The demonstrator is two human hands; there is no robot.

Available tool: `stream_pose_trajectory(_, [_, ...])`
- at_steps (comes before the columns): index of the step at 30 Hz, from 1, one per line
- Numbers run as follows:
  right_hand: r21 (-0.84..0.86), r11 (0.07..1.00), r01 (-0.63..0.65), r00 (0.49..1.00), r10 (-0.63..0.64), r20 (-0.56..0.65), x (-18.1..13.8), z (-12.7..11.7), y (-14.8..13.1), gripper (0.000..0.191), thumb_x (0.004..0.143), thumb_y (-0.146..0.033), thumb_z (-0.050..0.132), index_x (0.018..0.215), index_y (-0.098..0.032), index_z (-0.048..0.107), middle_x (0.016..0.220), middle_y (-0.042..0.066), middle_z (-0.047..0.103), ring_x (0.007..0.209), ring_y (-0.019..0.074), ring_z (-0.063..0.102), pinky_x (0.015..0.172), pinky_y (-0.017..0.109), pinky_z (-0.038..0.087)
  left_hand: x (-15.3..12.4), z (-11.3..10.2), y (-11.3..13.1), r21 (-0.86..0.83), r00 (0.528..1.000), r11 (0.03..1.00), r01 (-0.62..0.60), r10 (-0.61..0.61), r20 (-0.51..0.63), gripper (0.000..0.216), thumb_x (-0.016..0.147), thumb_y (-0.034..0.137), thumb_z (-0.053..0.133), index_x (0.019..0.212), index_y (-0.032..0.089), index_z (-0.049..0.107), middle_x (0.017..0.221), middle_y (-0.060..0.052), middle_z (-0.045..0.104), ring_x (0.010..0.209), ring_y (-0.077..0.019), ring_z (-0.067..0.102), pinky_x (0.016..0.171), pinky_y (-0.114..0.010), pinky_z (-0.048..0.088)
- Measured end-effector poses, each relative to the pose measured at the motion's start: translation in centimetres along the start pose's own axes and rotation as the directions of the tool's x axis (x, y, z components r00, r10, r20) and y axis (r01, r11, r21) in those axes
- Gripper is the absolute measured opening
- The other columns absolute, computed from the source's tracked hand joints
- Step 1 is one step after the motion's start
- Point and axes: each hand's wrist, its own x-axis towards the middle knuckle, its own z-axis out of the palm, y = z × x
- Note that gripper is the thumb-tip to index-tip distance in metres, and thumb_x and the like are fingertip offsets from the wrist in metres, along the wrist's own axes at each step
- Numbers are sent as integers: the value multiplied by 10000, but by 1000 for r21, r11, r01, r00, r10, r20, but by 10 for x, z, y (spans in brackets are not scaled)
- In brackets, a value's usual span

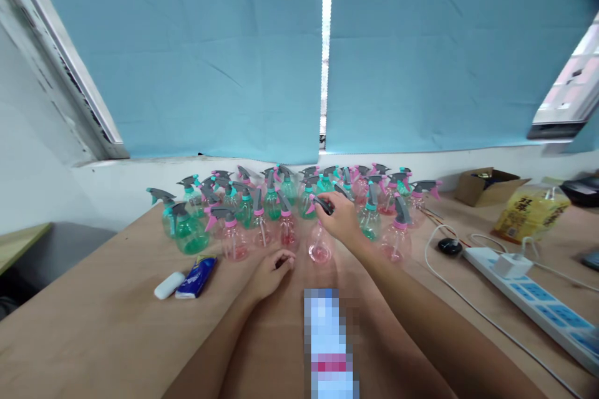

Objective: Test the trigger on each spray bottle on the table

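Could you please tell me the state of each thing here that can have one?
Held spray bottle: upright
Right hand: closed on that bottle's top
Left hand: loosely curled
Other spray bottles: upright
Cardboard box: flaps open
Power strip: adapter plugged in
Blue curtains: drawn, narrow gap between

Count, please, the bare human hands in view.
2: the left hand, at the brown wooden tabletop; the right hand, on the dark grey spray head of a round, transparent pink plastic bottle. No others show.
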Motion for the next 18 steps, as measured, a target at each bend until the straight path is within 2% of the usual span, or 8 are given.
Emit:
stream_pose_trajectory(3, [118, 992, -34, 998, 41, -54, -12, 1, -2, 201, 840, -330, 569, 927, -196, 689, 806, 38, 659, 728, 177, 589, 713, 300, 472, 0, 0, 0, 8, 1000, 1000, -3, 3, -8, 283, 926, 426, 506, 980, 196, 662, 853, -27, 675, 799, -189, 601, 725, -265, 457])
stream_pose_trajectory(6, [234, 971, -51, 994, 71, -81, -22, 4, -3, 196, 837, -327, 584, 947, -198, 683, 857, 44, 686, 772, 182, 626, 753, 310, 502, 0, 0, 0, 25, 1000, 1000, -11, 11, -2, 267, 930, 413, 504, 979, 206, 665, 860, -20, 675, 799, -185, 600, 731, -264, 449])
stream_pose_trajectory(10, [392, 918, -53, 998, 61, -8, -34, 10, -7, 254, 840, -327, 607, 1046, -184, 648, 921, 59, 707, 789, 183, 655, 736, 304, 523, 0, 0, 0, 33, 1000, 999, -20, 20, 0, 264, 934, 408, 496, 982, 206, 659, 841, -10, 663, 797, -183, 599, 743, -264, 445])
stream_pose_trajectory(13, [420, 906, -55, 999, 48, 26, -42, 16, -11, 287, 828, -351, 630, 1062, -185, 651, 941, 62, 710, 798, 188, 656, 740, 311, 525, 0, 1, 0, 38, 1000, 999, -17, 18, -10, 270, 933, 412, 490, 994, 207, 655, 846, -12, 661, 804, -187, 596, 750, -271, 447])
stream_pose_trajectory(16, [469, 877, -107, 994, 111, 20, -46, 23, -14, 295, 818, -369, 650, 1054, -194, 673, 973, 62, 715, 854, 201, 658, 785, 325, 525, 0, 1, -1, 39, 1000, 999, -18, 18, -10, 270, 927, 417, 499, 988, 209, 660, 847, -9, 666, 795, -185, 592, 753, -274, 446])
stream_pose_trajectory(18, [548, 819, -169, 984, 171, 47, -46, 27, -14, 318, 801, -378, 673, 1059, -193, 681, 982, 64, 718, 869, 207, 661, 779, 322, 526, 0, 1, -2, 20, 1000, 1000, -16, 17, -12, 278, 925, 425, 504, 990, 205, 660, 849, -12, 669, 783, -182, 592, 747, -272, 450])
